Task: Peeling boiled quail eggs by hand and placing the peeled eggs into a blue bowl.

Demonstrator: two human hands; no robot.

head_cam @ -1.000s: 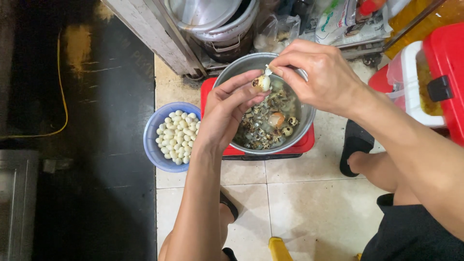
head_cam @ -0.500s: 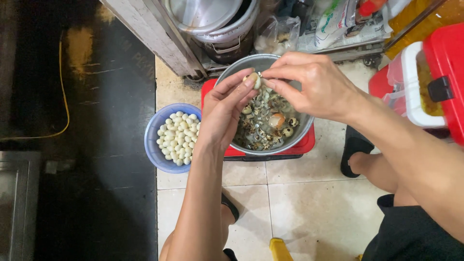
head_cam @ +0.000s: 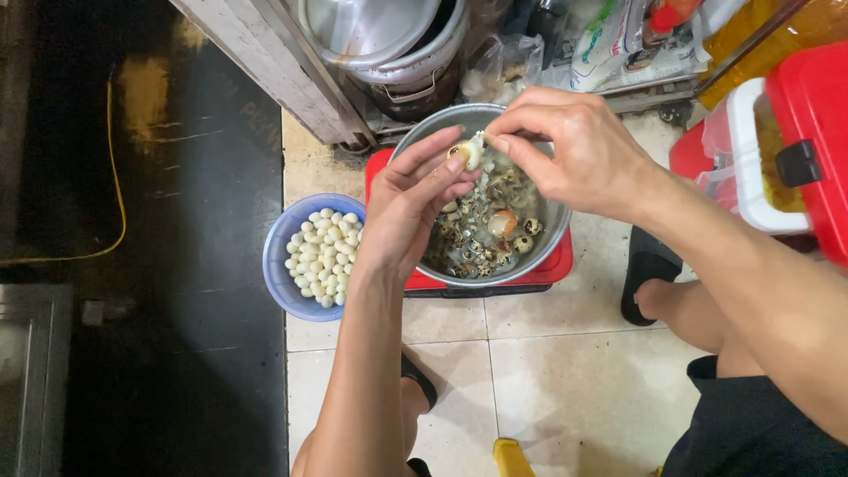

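While a crumpled clear plastic bag (head_cam: 508, 66) and a white printed packet (head_cam: 609, 53) lie at the top behind the metal bowl (head_cam: 552, 225), the left hand (head_cam: 411, 208) holds a small egg (head_cam: 466, 154) between closed fingers above the bowl. The right hand (head_cam: 579, 150) pinches its pale shell. The egg looks white, partly peeled.

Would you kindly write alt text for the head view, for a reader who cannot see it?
Two bare hands peel a small egg over a metal bowl of shells and eggs: the left hand holds it, the right hand pinches at it. A blue bowl of peeled eggs sits beside it on the tiled floor.
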